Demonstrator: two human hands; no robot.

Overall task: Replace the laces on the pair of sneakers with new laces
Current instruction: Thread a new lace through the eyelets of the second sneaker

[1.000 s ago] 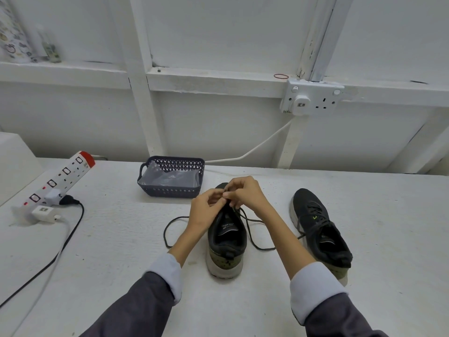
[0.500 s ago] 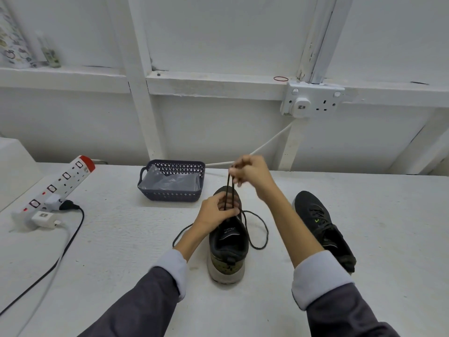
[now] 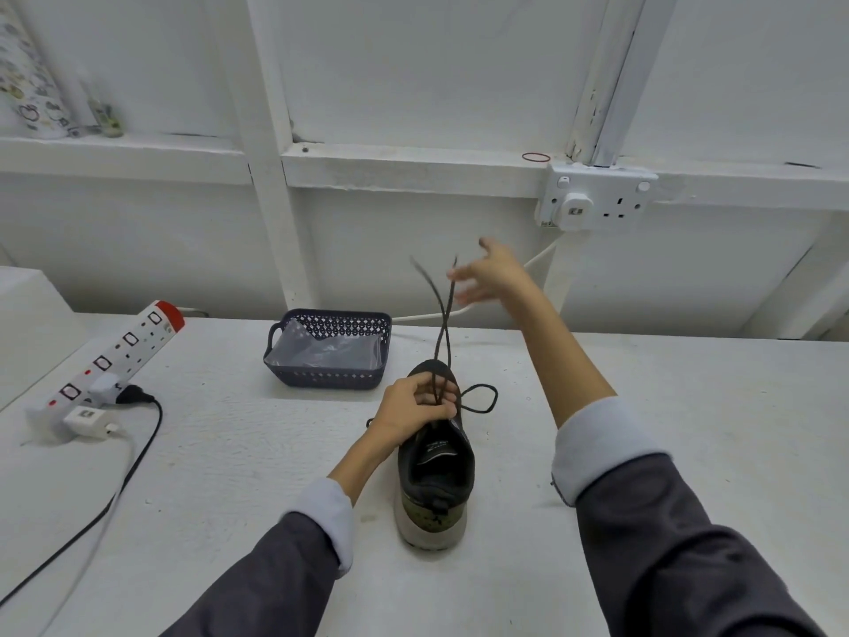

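black sneaker [image 3: 436, 480] sits heel toward the camera on the white surface [image 3: 229, 475], just on the near side of a dark basket [image 3: 331, 377], with the left hand [image 3: 413, 406] curled over its front end, gripping the dark lace [image 3: 443, 333] where both strands come out. the strands cross and stick up in the air, and the right hand [image 3: 494, 273] is up beside their tips with fingers spread, too blurry to say if it's touching them.
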